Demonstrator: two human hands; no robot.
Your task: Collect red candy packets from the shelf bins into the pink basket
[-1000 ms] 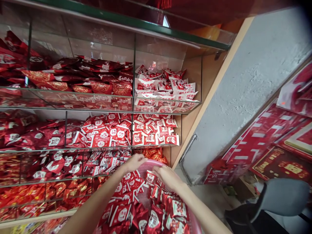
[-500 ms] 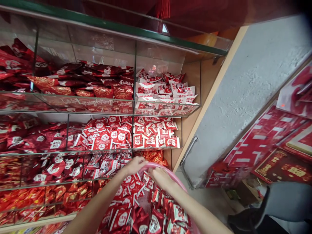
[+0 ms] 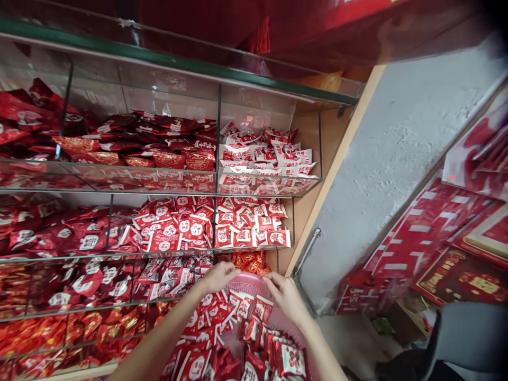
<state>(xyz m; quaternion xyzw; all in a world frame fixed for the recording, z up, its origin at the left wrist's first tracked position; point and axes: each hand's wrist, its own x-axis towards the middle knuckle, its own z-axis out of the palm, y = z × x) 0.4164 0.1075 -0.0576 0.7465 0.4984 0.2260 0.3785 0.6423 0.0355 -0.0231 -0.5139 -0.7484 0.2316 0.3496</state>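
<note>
A pink mesh plastic basket point(image 3: 249, 284) sits low in front of me, holding many wrapped candy packets point(image 3: 198, 362) in red, white and dark red. My left hand point(image 3: 220, 275) is closed on the far rim, left of its middle. Farther right on the same rim, my right hand point(image 3: 283, 294) grips with bent fingers, its thumb side toward the inside. Small red-and-white packets point(image 3: 262, 308) lie just below that hand, apart from its fingers. Both forearms reach over the basket's sides, and its near edge is out of view.
Glass-fronted shelves point(image 3: 166, 177) with dividers hold red, white and orange packets beyond the basket. A wooden side panel point(image 3: 337, 159) ends them at the right. Past the grey wall point(image 3: 377, 180) are red packaged goods point(image 3: 420, 227) and a dark grey chair point(image 3: 468, 338).
My right hand has moved from over the packets inside the basket onto the far rim at the right. My left hand stays on the rim. The view has shifted slightly.
</note>
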